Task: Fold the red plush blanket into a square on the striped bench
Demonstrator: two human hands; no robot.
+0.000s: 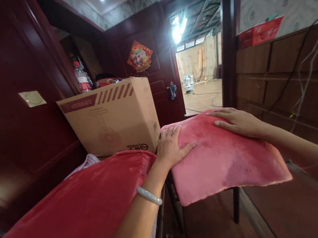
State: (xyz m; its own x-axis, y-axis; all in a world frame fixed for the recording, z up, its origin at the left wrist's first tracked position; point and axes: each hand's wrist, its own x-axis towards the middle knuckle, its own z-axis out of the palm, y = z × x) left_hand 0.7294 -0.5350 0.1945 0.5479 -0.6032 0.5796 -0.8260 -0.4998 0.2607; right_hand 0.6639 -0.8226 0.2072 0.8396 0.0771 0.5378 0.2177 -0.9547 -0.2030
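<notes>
A pink plush cushion point(227, 160) lies on top of a dark-legged stool in front of me. My left hand point(171, 146) rests flat on its near-left part, fingers stretched out, with a pale bangle on the wrist. My right hand point(237, 121) lies flat on the cushion's far-right edge, fingers extended. Neither hand holds anything. To the left a red plush blanket point(70, 211) covers a bed or bench, and my left forearm crosses above its edge.
A large cardboard box point(113, 118) stands behind the blanket, with a plastic bottle point(82, 78) behind it. Dark red wooden panels line the left wall. An open doorway point(202, 83) leads to a bright room. Brown wall panels and loose cables run along the right.
</notes>
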